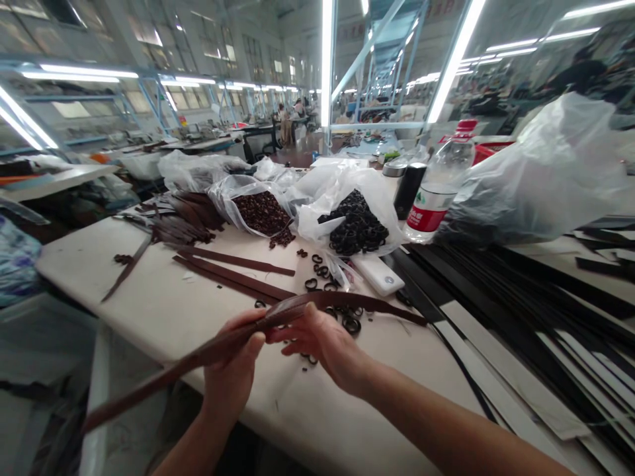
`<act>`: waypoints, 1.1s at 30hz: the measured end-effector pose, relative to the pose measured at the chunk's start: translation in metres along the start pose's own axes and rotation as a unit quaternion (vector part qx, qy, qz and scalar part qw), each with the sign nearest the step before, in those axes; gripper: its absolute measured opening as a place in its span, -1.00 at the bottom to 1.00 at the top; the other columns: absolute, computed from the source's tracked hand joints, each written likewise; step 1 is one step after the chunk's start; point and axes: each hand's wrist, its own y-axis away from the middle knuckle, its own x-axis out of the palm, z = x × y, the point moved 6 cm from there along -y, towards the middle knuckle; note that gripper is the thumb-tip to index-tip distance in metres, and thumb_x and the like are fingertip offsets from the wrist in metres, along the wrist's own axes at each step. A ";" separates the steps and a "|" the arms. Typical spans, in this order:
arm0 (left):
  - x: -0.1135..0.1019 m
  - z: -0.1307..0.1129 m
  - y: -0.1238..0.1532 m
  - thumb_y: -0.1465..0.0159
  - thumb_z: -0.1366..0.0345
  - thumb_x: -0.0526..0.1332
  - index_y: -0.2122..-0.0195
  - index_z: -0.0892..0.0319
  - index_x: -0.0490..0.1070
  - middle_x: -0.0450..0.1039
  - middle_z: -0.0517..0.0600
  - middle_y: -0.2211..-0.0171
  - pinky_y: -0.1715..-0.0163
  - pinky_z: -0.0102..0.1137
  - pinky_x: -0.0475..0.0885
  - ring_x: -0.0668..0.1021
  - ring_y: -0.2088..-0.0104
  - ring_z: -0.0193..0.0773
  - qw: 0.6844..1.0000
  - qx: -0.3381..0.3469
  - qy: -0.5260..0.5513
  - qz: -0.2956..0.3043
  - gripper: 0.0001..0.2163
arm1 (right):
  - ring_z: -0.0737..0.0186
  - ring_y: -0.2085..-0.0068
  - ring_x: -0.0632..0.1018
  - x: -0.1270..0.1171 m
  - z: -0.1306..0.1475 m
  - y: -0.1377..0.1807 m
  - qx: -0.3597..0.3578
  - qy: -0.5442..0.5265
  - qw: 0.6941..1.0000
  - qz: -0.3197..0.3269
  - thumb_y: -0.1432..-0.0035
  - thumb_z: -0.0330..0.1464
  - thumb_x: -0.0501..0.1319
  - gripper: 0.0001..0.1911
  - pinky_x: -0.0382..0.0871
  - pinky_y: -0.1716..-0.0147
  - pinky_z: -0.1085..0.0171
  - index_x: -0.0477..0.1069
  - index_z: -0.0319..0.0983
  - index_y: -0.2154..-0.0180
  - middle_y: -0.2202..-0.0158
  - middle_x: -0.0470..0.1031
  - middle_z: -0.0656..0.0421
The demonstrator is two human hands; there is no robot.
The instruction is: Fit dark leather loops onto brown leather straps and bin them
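A long dark brown leather strap runs across both my hands above the table's front edge, bowed upward in the middle. My left hand pinches it near the middle, thumb in front and fingers behind. Just to the right, my right hand grips the same strap with the thumb on its face and the fingers curled underneath. One end droops to the lower left, the other reaches right toward black strips. Beneath it lie loose black rings. Further brown straps lie flat behind it.
Behind stand a plastic bag of brown pieces, a bag of black rings and a bottle. A white box-shaped device lies nearby. Black strips cover the right side; brown strips pile up at the left.
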 end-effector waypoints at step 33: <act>0.160 0.099 -0.086 -0.28 0.36 0.26 0.39 0.11 0.55 0.58 -0.03 0.23 -0.18 -0.11 0.18 0.52 0.12 -0.18 0.642 0.393 -0.534 0.385 -0.88 | 0.56 0.71 0.17 -0.115 0.142 0.020 -0.050 -0.051 0.994 -0.084 -0.07 -0.33 0.35 -0.83 0.01 0.77 0.52 0.50 -0.26 0.27 0.61 0.28 0.36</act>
